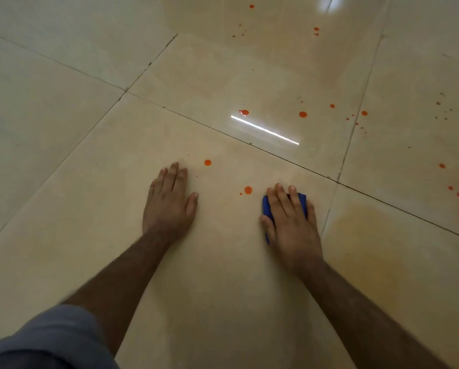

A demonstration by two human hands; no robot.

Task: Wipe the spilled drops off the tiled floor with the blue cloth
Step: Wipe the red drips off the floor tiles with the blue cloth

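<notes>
Orange drops are scattered over the shiny beige tiled floor in the head view, the only view there is. The right hand lies flat, fingers spread and slightly bent, pressing the blue cloth down on the tile; it is a flat press more than a closed grip. The cloth shows only as a blue edge by the thumb and a corner between the fingertips. The left hand rests open on the floor with nothing in it, and seems to carry the body weight.

I judge the wiping is in progress and far from finished. The nearest drop sits just beside the cloth, to its front left, with a very small spot next to it. Another drop lies near the left fingertips. Many more drops wait on the farther tiles. The next move calls for sliding the cloth forward and left over the nearest drop with steady pressure, so that it is lifted and not smeared.

Most of the cloth is hidden under the palm, so its folding and wetness cannot be told. A yellowish patch on the right tile may be a smear or only light. The bright reflection partly hides one drop.
</notes>
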